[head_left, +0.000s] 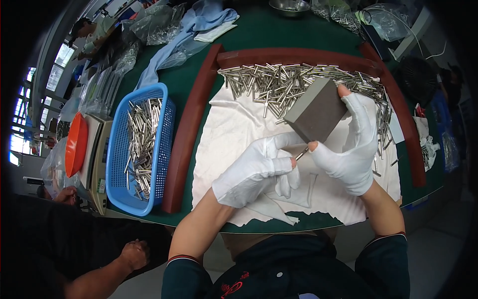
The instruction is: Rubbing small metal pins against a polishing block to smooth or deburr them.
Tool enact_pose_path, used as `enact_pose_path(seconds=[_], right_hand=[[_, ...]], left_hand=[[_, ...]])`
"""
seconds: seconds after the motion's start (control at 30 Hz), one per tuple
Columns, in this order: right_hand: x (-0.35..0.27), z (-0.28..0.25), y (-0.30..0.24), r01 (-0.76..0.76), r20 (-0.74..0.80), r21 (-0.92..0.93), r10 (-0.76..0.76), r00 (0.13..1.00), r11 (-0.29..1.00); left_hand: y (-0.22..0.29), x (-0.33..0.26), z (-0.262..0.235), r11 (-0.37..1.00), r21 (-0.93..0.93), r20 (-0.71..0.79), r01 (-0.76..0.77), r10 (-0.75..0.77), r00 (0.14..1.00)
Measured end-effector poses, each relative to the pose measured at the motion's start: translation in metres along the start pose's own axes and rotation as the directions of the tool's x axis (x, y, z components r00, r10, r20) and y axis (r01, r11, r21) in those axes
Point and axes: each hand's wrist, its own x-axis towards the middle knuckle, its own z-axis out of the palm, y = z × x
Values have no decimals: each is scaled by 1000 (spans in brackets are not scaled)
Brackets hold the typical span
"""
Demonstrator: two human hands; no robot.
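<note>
White gloves with bare fingertips cover both hands. My right hand [356, 147] is closed around a grey-brown rectangular block [318, 113], thumb at its lower corner and a finger at its upper edge. Just below that corner, my left hand [256, 169] pinches a short thin metal pin [301, 153] between thumb and fingers. The pin's far end lies close to my right thumb; whether it touches the block I cannot tell. Behind the hands, a heap of shiny metal pins [271, 89] spreads over a white cloth [231, 144].
Reddish-brown rails [191, 127] border the cloth on three sides. At left stand a blue plastic basket [113, 169] of pins and an orange bowl [76, 144] on a scale. Another person's hand [135, 254] rests at lower left. A metal bowl [290, 6] sits at the back.
</note>
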Motion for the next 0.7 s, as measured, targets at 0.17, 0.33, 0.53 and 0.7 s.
enact_pose_path(seconds=[0.17, 0.33, 0.53, 0.7], right_hand=[[2, -2, 1, -8, -38, 26, 9, 999, 1000], [-3, 2, -1, 47, 63, -93, -41, 997, 995], [-4, 1, -3, 37, 104, -88, -28, 994, 995], [-3, 2, -1, 55, 96, -78, -47, 994, 995]], left_hand=[[1, 6, -9, 985, -151, 10, -82, 85, 996], [0, 4, -12, 956, -273, 5, -108, 114, 993], [1, -1, -14, 950, -304, 28, -76, 89, 996], [4, -2, -7, 908, -411, -83, -78, 48, 995]])
